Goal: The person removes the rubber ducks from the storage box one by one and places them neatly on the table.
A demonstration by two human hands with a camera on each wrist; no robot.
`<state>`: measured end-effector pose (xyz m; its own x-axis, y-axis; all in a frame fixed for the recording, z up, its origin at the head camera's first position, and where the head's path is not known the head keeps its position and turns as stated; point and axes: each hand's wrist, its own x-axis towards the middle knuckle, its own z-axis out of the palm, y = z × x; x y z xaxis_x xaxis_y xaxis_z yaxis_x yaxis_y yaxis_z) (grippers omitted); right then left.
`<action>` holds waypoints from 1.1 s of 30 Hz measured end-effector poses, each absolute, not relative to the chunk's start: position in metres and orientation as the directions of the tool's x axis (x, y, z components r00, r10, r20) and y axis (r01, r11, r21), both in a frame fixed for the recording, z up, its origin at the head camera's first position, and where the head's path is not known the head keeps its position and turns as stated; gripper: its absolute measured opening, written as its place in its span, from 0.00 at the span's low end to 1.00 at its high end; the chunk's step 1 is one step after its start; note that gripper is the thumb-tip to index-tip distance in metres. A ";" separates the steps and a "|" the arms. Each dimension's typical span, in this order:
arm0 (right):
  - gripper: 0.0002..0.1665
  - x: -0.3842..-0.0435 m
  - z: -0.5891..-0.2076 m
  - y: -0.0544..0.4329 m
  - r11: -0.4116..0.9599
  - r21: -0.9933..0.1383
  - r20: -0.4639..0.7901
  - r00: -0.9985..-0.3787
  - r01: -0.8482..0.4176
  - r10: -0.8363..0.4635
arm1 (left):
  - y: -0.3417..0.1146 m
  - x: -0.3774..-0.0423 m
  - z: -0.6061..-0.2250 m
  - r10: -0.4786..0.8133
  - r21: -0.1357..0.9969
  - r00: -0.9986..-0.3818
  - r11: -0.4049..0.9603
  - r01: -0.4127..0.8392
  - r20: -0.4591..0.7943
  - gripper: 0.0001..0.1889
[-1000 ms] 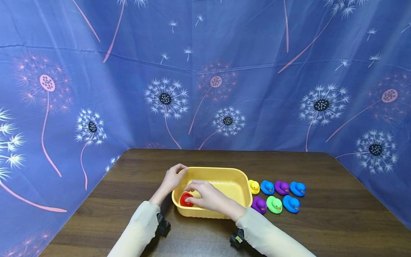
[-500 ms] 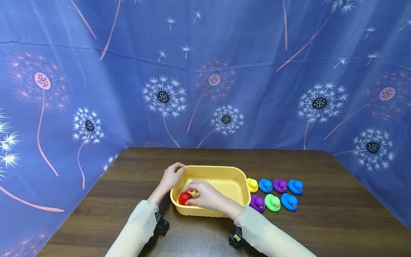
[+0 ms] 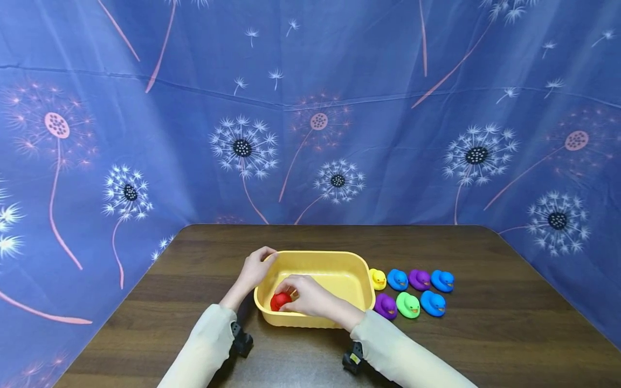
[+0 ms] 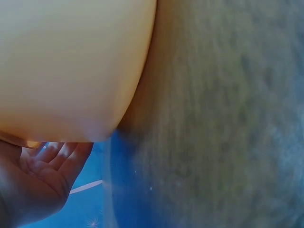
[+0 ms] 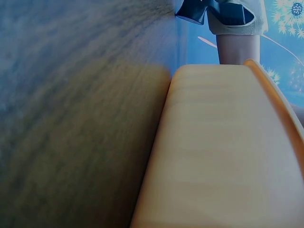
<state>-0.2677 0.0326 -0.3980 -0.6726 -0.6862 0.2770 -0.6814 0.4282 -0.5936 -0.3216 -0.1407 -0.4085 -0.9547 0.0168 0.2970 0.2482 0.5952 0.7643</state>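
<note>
In the head view a yellow plastic basin (image 3: 335,269) stands on the table, and a red rubber duck (image 3: 280,301) is inside it at the near left corner. My right hand (image 3: 308,296) reaches over the near rim and holds the duck between thumb and fingers; part of the duck is hidden by them. At the far left corner my left hand (image 3: 254,269) grips the basin's rim. The left wrist view has the left hand (image 4: 45,183) at the basin's outer wall (image 4: 71,71), fingertips hidden. Only the basin's side (image 5: 213,142) shows in the right wrist view, not the right hand.
Right of the basin, several rubber ducks stand in two rows: yellow (image 3: 378,279), blue (image 3: 398,279), purple (image 3: 419,279) and another blue duck (image 3: 442,281) behind, others in front, including a green one (image 3: 408,305). A blue dandelion-print cloth (image 3: 310,134) hangs behind the brown table (image 3: 170,312).
The right thumb and fingers have closed on the red duck, which has turned slightly within the basin. The left hand stays on the rim. The whole head view has shifted a little.
</note>
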 end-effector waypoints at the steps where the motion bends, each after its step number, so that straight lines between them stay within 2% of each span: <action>1: 0.14 -0.268 -0.398 0.033 0.430 -0.601 0.271 -0.678 -0.673 -0.684 | -0.141 -0.322 -0.409 0.016 0.761 -0.953 0.598 0.251 0.302 0.08; 8: 0.14 -0.267 -0.398 0.032 0.447 -0.624 0.237 -0.700 -0.641 -0.673 | -0.141 -0.322 -0.409 0.007 0.768 -0.957 0.595 0.238 0.291 0.08; 14: 0.14 -0.268 -0.399 0.033 0.458 -0.597 0.249 -0.695 -0.659 -0.675 | -0.141 -0.322 -0.409 0.012 0.767 -0.954 0.592 0.247 0.298 0.08; 25: 0.15 -0.269 -0.398 0.033 0.442 -0.633 0.238 -0.702 -0.636 -0.671 | -0.140 -0.323 -0.407 0.015 0.769 -0.956 0.591 0.244 0.292 0.09; 33: 0.16 -0.269 -0.399 0.034 0.465 -0.574 0.256 -0.686 -0.675 -0.681 | -0.141 -0.322 -0.409 0.021 0.767 -0.956 0.592 0.248 0.293 0.09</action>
